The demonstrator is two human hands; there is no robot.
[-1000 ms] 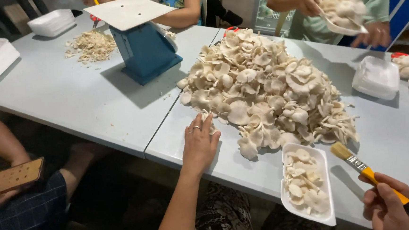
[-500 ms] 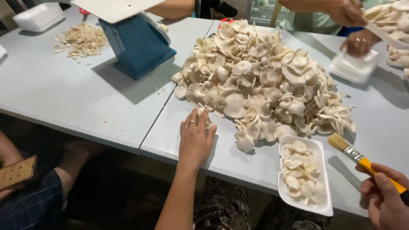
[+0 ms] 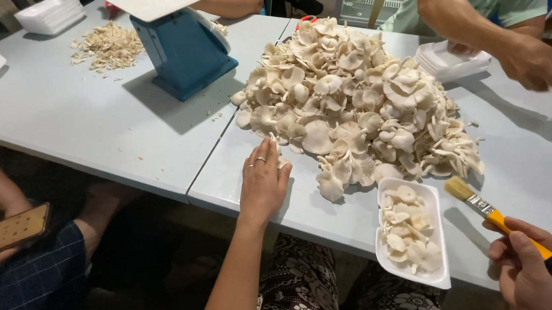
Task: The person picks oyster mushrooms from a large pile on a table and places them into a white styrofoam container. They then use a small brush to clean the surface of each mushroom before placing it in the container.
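Hands two, one brush, one tray

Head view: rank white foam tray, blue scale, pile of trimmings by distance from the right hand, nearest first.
From the right hand, which holds the paintbrush:
1. White foam tray of mushrooms, just to its left at the near table edge.
2. Blue scale, far across the table, upper left.
3. Pile of trimmings, farther left still, beyond the scale.

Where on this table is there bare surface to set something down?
Widest bare patch: left table, between the scraps, the blue scale and the near edge. A smaller one lies right of the brush. Crowded: the mushroom pile, with the left hand and filled tray below it.
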